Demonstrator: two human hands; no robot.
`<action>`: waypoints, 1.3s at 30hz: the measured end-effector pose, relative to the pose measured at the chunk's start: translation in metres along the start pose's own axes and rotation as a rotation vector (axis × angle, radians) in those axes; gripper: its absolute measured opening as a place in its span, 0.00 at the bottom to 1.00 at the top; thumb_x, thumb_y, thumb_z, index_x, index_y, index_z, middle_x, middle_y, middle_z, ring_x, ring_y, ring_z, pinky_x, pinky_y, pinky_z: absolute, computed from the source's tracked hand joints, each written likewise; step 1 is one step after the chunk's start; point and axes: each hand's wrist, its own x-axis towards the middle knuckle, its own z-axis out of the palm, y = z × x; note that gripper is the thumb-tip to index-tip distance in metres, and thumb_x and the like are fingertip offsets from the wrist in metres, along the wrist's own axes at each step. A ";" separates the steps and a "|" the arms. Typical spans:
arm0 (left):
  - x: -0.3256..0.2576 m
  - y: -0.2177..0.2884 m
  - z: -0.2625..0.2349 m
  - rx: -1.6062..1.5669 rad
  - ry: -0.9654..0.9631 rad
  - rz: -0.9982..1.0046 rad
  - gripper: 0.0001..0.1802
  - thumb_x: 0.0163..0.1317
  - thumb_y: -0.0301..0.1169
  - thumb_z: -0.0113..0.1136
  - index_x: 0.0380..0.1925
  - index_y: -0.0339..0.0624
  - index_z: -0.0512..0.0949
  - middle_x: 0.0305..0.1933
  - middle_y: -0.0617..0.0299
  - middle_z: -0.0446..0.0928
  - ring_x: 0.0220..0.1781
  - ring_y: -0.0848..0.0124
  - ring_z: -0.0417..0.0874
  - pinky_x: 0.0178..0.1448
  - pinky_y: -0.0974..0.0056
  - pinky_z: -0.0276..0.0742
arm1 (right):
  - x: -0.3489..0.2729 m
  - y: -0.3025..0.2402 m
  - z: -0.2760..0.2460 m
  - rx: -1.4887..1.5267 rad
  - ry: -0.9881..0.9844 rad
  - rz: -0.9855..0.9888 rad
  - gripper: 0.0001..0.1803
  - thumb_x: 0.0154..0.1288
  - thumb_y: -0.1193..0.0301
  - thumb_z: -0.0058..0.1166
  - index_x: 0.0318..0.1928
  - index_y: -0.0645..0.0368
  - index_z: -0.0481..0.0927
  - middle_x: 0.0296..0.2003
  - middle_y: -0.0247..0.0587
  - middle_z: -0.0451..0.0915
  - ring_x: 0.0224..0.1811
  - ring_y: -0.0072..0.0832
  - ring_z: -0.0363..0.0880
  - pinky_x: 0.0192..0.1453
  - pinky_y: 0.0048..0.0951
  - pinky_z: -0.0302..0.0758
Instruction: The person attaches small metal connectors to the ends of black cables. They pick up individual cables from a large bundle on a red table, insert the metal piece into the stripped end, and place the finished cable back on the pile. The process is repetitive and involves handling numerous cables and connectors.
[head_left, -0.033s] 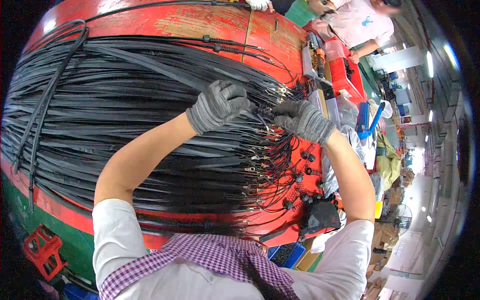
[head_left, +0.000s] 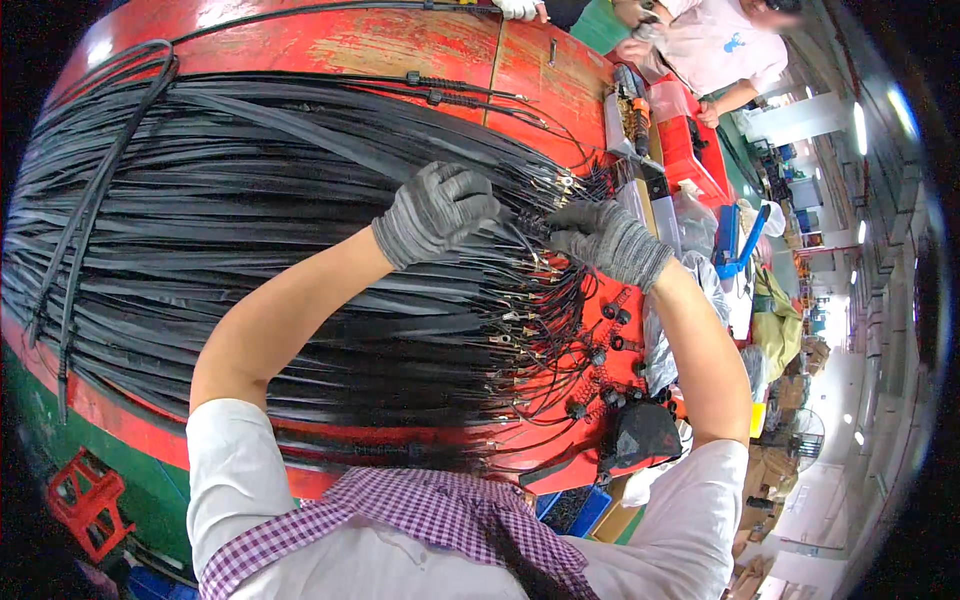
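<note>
My left hand (head_left: 437,213), in a grey knit glove, has its fingers curled closed over the end part of a black cable. My right hand (head_left: 612,243), gloved the same way, pinches the dark ribbed fitting (head_left: 530,222) on that cable, just right of the left hand. The fingertips hide most of the fitting. Beneath both hands lies a wide bundle of flat black cables (head_left: 300,270), running left to right. Their right ends split into thin wires with metal ring terminals (head_left: 505,340).
The cables lie on a worn red table (head_left: 400,45). Black coiled fittings (head_left: 600,390) and a black mesh bag (head_left: 645,435) sit at its right edge. Beyond are a red bin (head_left: 690,150), tools (head_left: 632,110) and a blue tool (head_left: 735,240). A co-worker (head_left: 735,50) stands far right; a red stool (head_left: 90,505) lower left.
</note>
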 end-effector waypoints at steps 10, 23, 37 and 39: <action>0.004 0.011 -0.011 0.032 -0.100 -0.216 0.06 0.45 0.40 0.60 0.22 0.54 0.78 0.30 0.69 0.75 0.36 0.67 0.75 0.44 0.59 0.66 | -0.004 -0.009 0.007 -0.357 0.203 -0.154 0.13 0.53 0.67 0.52 0.39 0.57 0.79 0.32 0.51 0.79 0.36 0.44 0.77 0.44 0.36 0.72; 0.035 -0.015 -0.018 -0.494 -0.828 -0.735 0.12 0.52 0.37 0.56 0.31 0.41 0.78 0.28 0.56 0.78 0.35 0.65 0.79 0.41 0.61 0.72 | -0.009 -0.015 0.026 -0.653 0.424 -0.275 0.15 0.55 0.62 0.49 0.41 0.55 0.76 0.36 0.48 0.77 0.39 0.43 0.76 0.45 0.40 0.71; 0.048 -0.020 -0.020 -0.685 -0.832 -0.831 0.14 0.49 0.31 0.65 0.35 0.38 0.75 0.32 0.62 0.77 0.36 0.74 0.77 0.43 0.68 0.73 | -0.012 -0.032 0.032 -0.814 0.496 -0.406 0.14 0.53 0.65 0.53 0.41 0.55 0.76 0.35 0.45 0.76 0.38 0.43 0.75 0.45 0.40 0.70; 0.054 -0.018 -0.026 -0.667 -0.839 -0.837 0.15 0.48 0.30 0.66 0.36 0.38 0.75 0.32 0.62 0.78 0.37 0.73 0.76 0.44 0.68 0.73 | -0.010 -0.036 0.031 -0.764 0.459 -0.374 0.13 0.53 0.65 0.53 0.40 0.56 0.77 0.34 0.46 0.77 0.37 0.43 0.75 0.44 0.39 0.71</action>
